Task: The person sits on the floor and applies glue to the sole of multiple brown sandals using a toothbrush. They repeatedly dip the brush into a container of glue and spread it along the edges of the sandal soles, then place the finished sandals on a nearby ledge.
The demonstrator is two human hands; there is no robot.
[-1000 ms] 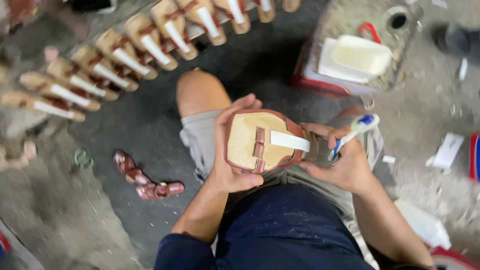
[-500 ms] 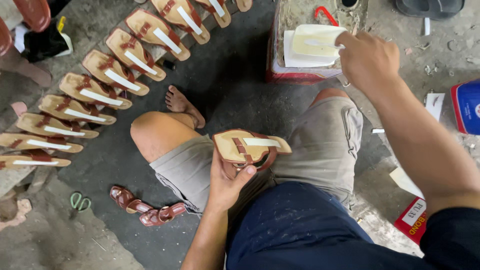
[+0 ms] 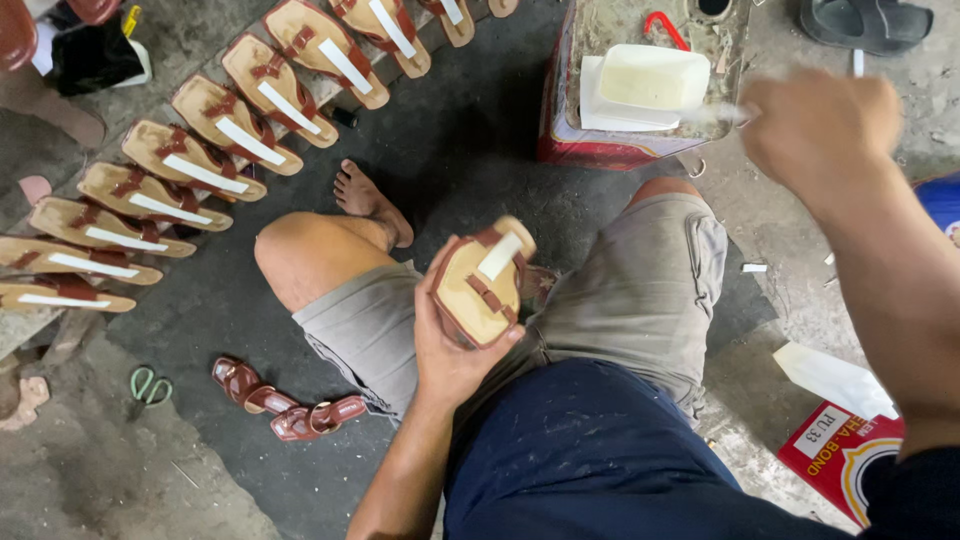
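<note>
While left hand (image 3: 455,345) grips sandal (image 3: 482,288) over lap, right hand (image 3: 815,125) closed beside white tub (image 3: 652,78).

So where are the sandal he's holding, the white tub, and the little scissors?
sandal (image 3: 478,290): head view, on its tan insole.
white tub (image 3: 652,77): head view, on its top face, atop the red tin.
scissors (image 3: 149,384): head view, on the green handles, on the floor.

Matt tan leather sandal (image 3: 482,290); rough grey concrete floor (image 3: 480,130).
</note>
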